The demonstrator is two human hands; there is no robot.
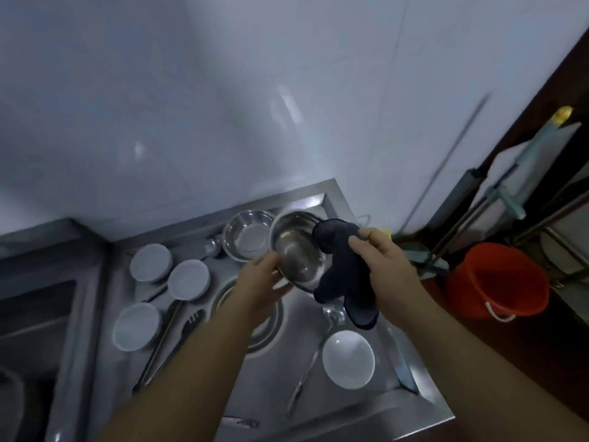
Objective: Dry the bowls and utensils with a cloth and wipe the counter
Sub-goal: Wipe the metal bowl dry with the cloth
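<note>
My left hand [259,287] holds a steel bowl [294,250] tilted on its edge above the steel counter [366,416]. My right hand [384,263] grips a dark blue cloth [342,275] that hangs against the bowl's right side. A second steel bowl [248,239] sits upright behind it. Three white bowls lie upside down at the left [150,262] [188,279] [137,327], and one white bowl [348,358] stands upright at the front right. Tongs [159,342], a black slotted utensil [188,327] and a steel ladle [314,352] lie on the counter.
A sink basin [35,314] lies at the left. White wall tiles [223,106] rise behind the counter. An orange bucket [497,279] stands on the floor at the right, beside mop handles [471,199] leaning on the wall.
</note>
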